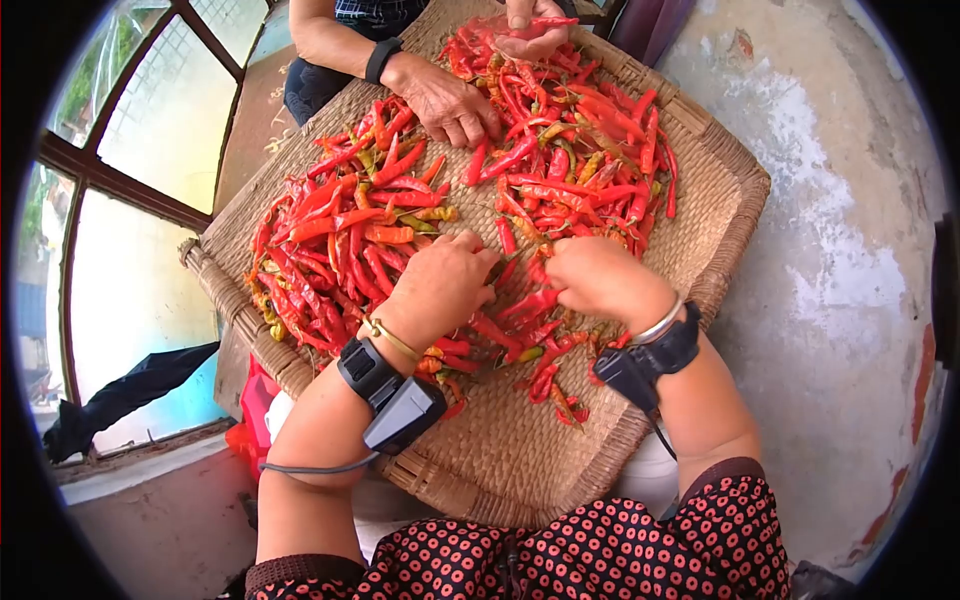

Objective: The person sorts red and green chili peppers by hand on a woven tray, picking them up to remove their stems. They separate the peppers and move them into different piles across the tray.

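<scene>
My left hand (pixel 447 285) is over the middle of the woven tray (pixel 490 430), its fingers curled down at the red chili peppers (pixel 330 260). What it holds, if anything, is hidden beneath the fingers. To its right, my right hand (pixel 605 280) is closed, with bent fingers at the edge of the right-hand pepper heap (pixel 580 190); its fingertips touch or lie close to a few peppers, and nothing can be made out in its grip. A looser scatter of peppers (pixel 520 330) lies between and below my hands, with a few greenish and yellowish ones mixed in.
Across the tray, another person's hand (pixel 445 98) rests on the peppers, and their other hand (pixel 535 35) holds some at the top edge. Windows (pixel 165 110) and a dark folded umbrella (pixel 130 400) are at the left. A worn wall (pixel 820 250) stands at the right.
</scene>
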A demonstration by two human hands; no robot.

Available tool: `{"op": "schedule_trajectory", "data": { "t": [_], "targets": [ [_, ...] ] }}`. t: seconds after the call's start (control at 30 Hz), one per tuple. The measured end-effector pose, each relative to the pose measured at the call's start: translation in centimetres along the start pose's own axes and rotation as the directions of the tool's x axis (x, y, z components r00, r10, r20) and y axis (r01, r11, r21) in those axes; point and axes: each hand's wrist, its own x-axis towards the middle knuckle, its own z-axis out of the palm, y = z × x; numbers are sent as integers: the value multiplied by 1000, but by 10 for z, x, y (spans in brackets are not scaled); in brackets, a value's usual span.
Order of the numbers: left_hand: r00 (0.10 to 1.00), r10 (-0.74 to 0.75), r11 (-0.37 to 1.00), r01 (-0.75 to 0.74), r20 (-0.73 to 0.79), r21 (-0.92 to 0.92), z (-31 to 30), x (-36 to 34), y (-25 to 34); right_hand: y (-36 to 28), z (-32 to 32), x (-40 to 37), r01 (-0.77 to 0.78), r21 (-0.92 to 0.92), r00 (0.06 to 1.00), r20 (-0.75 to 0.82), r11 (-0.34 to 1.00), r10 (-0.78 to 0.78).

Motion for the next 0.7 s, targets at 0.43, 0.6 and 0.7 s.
{"op": "schedule_trajectory", "data": {
  "t": [0.43, 0.6, 0.7],
  "targets": [
    [999, -52, 999, 52, -16, 10, 7, 5, 0, 13, -57, 0, -190, 788, 959, 22, 586, 283],
    [996, -39, 999, 40, -80, 2, 14, 4, -4, 12, -38, 19, 68, 848, 805, -358, 525, 474],
    [998, -57, 998, 58, -37, 29, 11, 6, -2, 14, -37, 13, -134, 720, 869, -244, 681, 430]
  ]
}}
